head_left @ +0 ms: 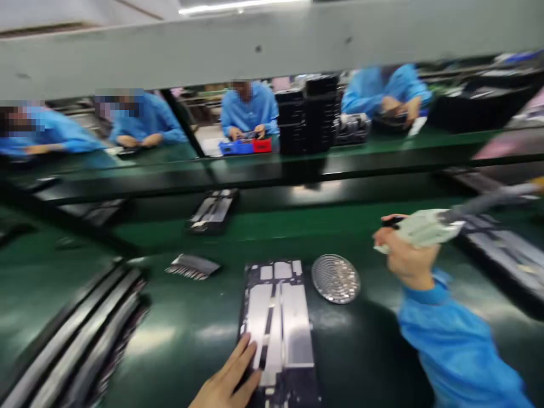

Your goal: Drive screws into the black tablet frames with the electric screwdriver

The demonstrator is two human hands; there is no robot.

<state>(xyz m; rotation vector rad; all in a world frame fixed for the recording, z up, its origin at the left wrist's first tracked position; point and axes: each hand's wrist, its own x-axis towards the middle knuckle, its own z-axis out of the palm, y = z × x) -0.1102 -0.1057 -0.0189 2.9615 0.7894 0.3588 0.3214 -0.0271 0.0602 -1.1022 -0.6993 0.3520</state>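
My left hand [229, 379] lies flat, fingers stretched out, on the near left edge of a dark rectangular panel with silver patches [278, 323] on the green bench. My right hand [406, 258], in a blue sleeve, is raised to the right of the panel and is closed round a pale grey hand tool [427, 226] with a hose or cable running off to the right. A round silver dish [335, 277] sits between the panel and my right hand.
A stack of similar panels [76, 340] lies at the left. A small fanned part [193, 266] and another panel [212, 211] lie further back. Several people in blue [249, 110] work across the belt, beside black stacked trays [308, 113]. A grey beam [272, 45] crosses overhead.
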